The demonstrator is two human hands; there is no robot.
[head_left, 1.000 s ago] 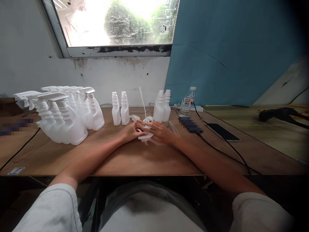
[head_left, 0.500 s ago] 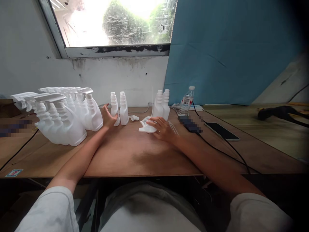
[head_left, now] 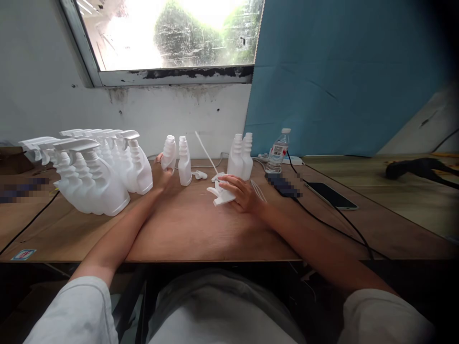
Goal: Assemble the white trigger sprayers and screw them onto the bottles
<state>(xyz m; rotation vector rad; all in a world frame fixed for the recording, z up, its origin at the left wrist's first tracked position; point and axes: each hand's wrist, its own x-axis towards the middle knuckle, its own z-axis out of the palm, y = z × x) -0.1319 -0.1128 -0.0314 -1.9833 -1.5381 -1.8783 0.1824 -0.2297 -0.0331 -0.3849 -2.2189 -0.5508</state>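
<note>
My left hand [head_left: 163, 177] is closed around a white spray bottle without a head [head_left: 169, 152], its open neck tipped toward me. Just right of it stands another headless bottle [head_left: 185, 165]. In my right hand [head_left: 243, 192] is a white trigger sprayer head [head_left: 221, 193], nozzle pointing down toward me. Its thin dip tube [head_left: 206, 152] slants up and to the left. Between the hands a loose trigger sprayer [head_left: 200, 175] lies on the table. Two more headless bottles [head_left: 235, 160] stand behind my right hand.
Many bottles with sprayer heads [head_left: 103, 184] stand grouped at the left. A clear water bottle [head_left: 277, 154], a phone [head_left: 332, 196] and black cables lie to the right on the brown table [head_left: 215, 239]. The wall and window are behind.
My left hand has taken hold of the bottle and tilted it toward me. The sprayer head in my right hand has turned, so its tube leans left instead of standing upright.
</note>
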